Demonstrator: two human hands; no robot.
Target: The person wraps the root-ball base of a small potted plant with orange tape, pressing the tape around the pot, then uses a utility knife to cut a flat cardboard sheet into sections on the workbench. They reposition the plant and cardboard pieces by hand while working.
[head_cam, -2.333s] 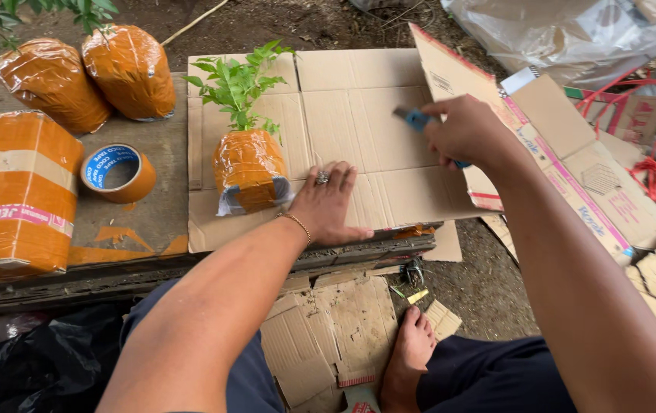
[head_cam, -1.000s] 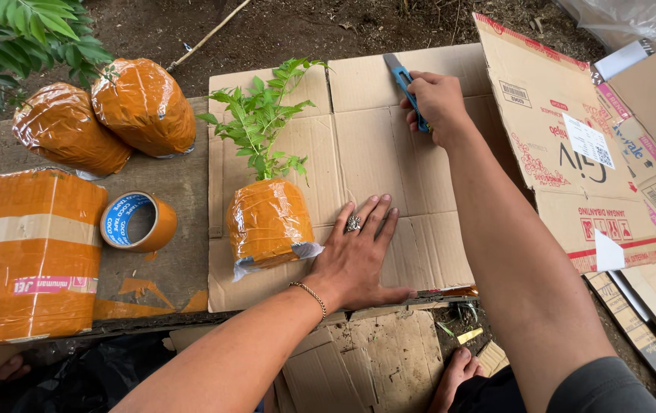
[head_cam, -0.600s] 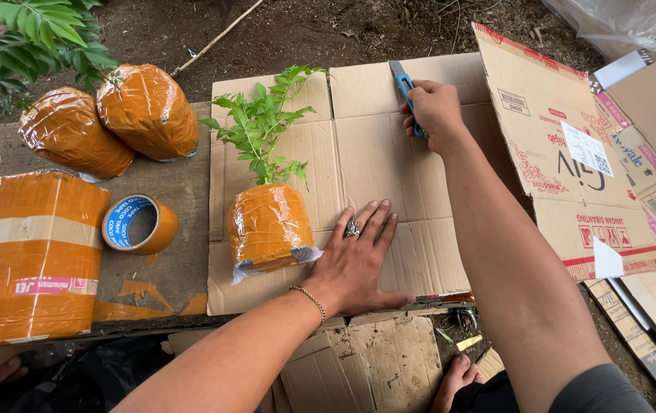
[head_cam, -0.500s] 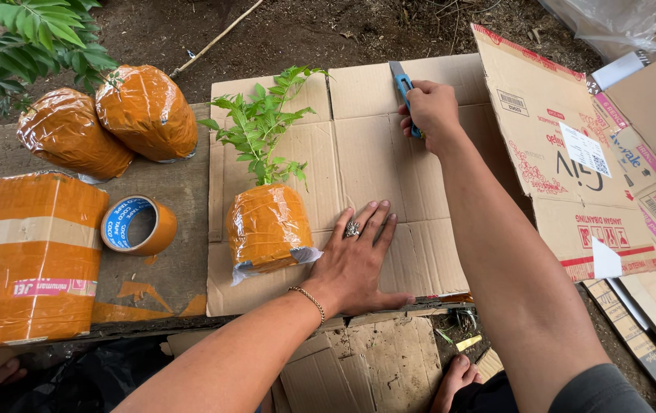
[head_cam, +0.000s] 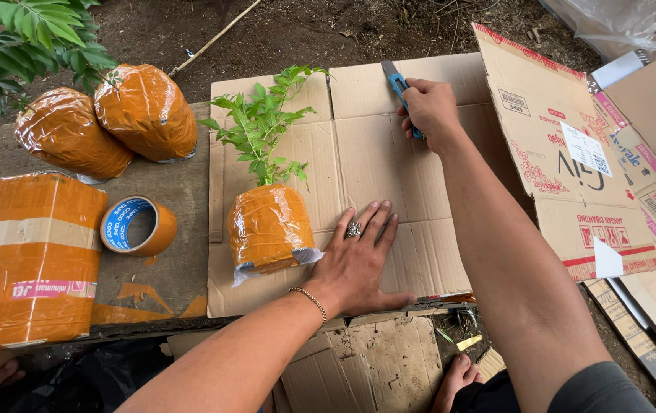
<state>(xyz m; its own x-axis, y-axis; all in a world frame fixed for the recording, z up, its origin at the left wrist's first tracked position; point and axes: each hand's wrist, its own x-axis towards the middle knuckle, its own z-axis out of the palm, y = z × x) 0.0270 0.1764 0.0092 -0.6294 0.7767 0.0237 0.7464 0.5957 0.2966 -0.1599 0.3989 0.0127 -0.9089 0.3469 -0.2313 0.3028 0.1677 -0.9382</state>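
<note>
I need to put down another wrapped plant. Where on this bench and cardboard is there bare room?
Bare cardboard sheet lies between the left hand and the right hand with its blue utility knife. A narrow strip of wooden bench runs between the tape roll and the wrapped plant. The bench's left is crowded: two orange bundles and a taped box.
</note>
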